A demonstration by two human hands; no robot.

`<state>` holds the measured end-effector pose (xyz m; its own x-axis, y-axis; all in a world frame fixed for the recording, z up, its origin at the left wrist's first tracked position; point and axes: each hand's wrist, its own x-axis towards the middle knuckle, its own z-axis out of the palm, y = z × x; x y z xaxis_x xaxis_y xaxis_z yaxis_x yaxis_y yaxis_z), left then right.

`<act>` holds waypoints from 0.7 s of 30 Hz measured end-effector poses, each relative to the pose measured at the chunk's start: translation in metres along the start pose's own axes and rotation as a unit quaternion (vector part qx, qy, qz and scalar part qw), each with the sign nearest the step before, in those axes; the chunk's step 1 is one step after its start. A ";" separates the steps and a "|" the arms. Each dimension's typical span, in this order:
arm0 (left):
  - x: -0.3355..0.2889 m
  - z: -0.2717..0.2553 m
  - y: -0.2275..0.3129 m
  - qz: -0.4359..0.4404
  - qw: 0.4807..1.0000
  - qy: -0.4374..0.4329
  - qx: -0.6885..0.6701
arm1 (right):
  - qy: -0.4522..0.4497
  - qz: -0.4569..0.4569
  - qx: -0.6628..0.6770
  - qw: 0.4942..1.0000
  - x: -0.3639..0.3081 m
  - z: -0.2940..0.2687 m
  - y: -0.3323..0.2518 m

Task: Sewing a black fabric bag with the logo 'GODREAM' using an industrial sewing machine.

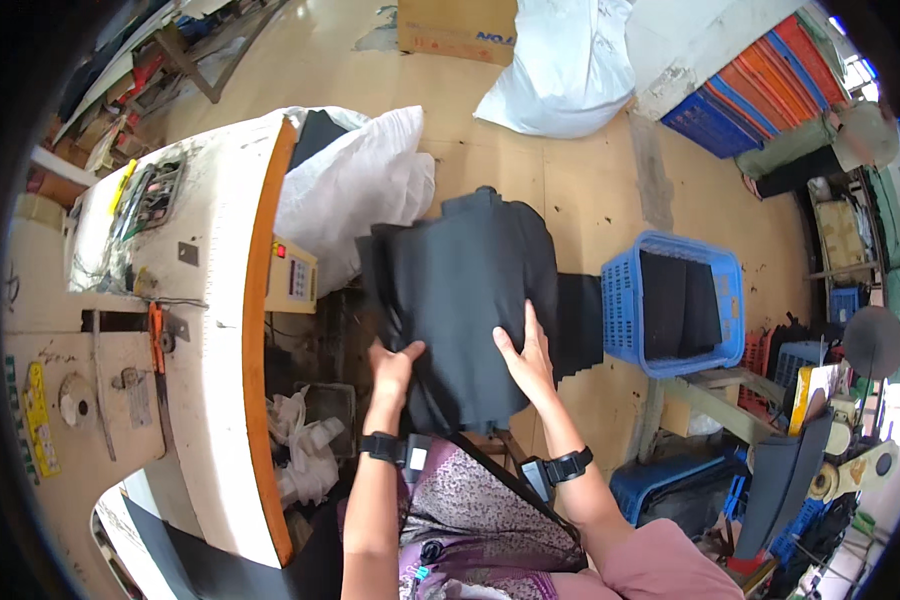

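A thick bundle of black fabric pieces is in front of my body, above my lap. My left hand grips its lower left edge, thumb on top and the other fingers mostly hidden and a little blurred. At the lower right edge my right hand holds the bundle, with thumb and forefinger spread on the cloth and the remaining fingers partly out of sight. More black fabric sticks out beyond the bundle's right side, next to a blue plastic basket that contains folded black pieces.
To my left stands a white work table with an orange edge and a small control box. White sacks and a cardboard box are on the floor ahead. At right are a metal-legged stand, machinery, stacked crates and another person.
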<state>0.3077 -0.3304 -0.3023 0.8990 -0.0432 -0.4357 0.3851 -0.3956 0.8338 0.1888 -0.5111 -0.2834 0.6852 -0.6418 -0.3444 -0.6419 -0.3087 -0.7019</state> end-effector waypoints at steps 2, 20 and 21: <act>0.014 -0.023 0.013 -0.066 0.996 -0.034 -0.044 | -0.007 -0.003 0.014 1.000 0.000 0.002 0.015; 0.000 -0.085 0.066 0.023 1.000 -0.007 0.002 | 0.030 0.011 0.120 0.992 0.007 0.015 0.039; 0.005 -0.086 0.064 0.023 1.000 -0.005 0.015 | 0.038 0.033 0.079 0.996 0.007 0.016 0.038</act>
<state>0.3550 -0.2769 -0.2215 0.9133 -0.0705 -0.4011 0.3375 -0.4200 0.8424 0.1748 -0.5161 -0.3223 0.6117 -0.7096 -0.3497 -0.6185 -0.1534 -0.7707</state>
